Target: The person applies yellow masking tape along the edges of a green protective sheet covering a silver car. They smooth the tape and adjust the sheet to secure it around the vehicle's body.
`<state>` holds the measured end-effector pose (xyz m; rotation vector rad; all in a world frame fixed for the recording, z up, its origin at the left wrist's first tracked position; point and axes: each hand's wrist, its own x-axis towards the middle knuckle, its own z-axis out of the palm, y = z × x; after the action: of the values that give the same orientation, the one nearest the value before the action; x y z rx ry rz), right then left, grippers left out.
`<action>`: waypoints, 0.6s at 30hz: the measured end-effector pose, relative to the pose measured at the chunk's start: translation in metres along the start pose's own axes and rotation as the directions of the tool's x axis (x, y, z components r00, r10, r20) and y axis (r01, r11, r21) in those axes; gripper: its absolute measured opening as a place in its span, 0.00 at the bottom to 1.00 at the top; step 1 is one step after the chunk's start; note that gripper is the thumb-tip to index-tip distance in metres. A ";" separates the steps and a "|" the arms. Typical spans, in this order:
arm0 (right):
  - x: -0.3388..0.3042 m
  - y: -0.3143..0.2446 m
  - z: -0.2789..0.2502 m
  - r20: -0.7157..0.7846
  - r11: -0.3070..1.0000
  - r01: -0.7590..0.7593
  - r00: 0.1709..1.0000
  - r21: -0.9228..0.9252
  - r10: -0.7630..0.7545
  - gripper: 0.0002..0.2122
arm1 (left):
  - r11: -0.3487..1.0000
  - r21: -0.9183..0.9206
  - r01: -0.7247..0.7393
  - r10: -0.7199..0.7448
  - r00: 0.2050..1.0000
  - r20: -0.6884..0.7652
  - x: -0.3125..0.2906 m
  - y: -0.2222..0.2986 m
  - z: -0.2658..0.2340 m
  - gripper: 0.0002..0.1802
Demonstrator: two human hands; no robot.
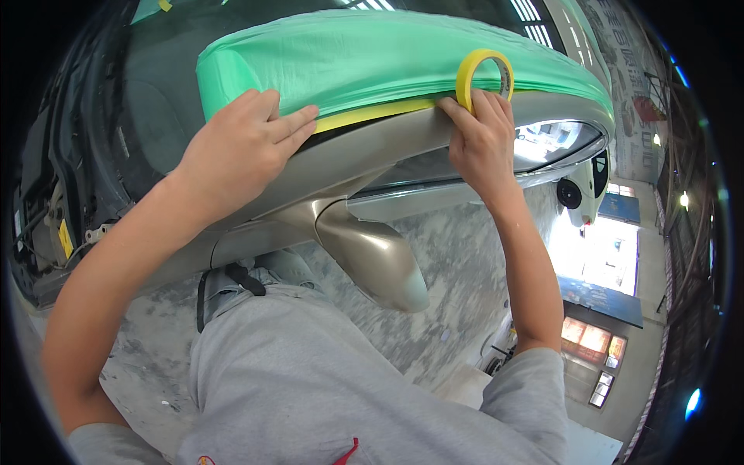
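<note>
A roll of yellow masking tape (464, 79) stands on edge in my right hand (486, 143), whose fingers and thumb close around its lower rim. From the roll, a strip of yellow tape (380, 114) runs left along the lower edge of a green plastic sheet (349, 58). The sheet covers the upper area beside the car's beige-grey pillar and roof edge (364, 143). At the strip's left end, my left hand (232, 151) lies with two fingers stretched out against the tape and sheet edge. A narrow dark gap shows between tape and body. The left thumb is partly hidden.
Below the pillar, a beige wing mirror (376, 256) juts toward me, beside the side window (550, 143). The dark windscreen (159, 101) lies at left, near the exposed engine bay (50, 201). A white car (593, 186) stands farther right on the grey floor (465, 256).
</note>
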<state>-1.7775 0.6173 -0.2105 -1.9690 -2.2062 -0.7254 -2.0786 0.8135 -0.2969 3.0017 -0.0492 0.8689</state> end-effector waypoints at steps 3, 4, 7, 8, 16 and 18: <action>-0.001 0.000 0.000 0.013 1.000 -0.010 1.000 0.001 0.010 0.19 | 1.000 -0.001 -0.009 0.009 1.000 -0.022 -0.006 0.007 0.011 0.23; -0.001 -0.001 0.000 0.023 1.000 -0.016 1.000 0.008 0.016 0.19 | 1.000 0.008 -0.012 0.012 1.000 -0.015 -0.008 0.008 0.013 0.23; -0.001 -0.003 0.001 0.045 0.999 -0.045 0.998 0.018 0.044 0.19 | 0.999 0.038 -0.020 0.020 1.000 0.020 -0.009 0.008 0.015 0.21; -0.001 -0.004 0.001 0.039 0.999 -0.040 0.998 0.016 0.039 0.19 | 0.999 0.049 -0.024 0.022 0.999 0.034 -0.009 0.008 0.015 0.21; 0.006 -0.008 -0.001 0.046 0.993 -0.056 0.998 0.102 0.051 0.20 | 0.996 0.077 -0.037 0.030 0.996 0.083 -0.010 0.018 0.023 0.21; 0.010 -0.009 0.001 0.023 0.993 -0.030 0.999 0.110 0.028 0.16 | 0.998 0.059 -0.027 0.023 0.997 0.069 -0.010 0.020 0.023 0.21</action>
<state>-1.7870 0.6263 -0.2104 -1.9597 -2.1743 -0.5680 -2.0760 0.7932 -0.3216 3.0921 -0.0625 0.7832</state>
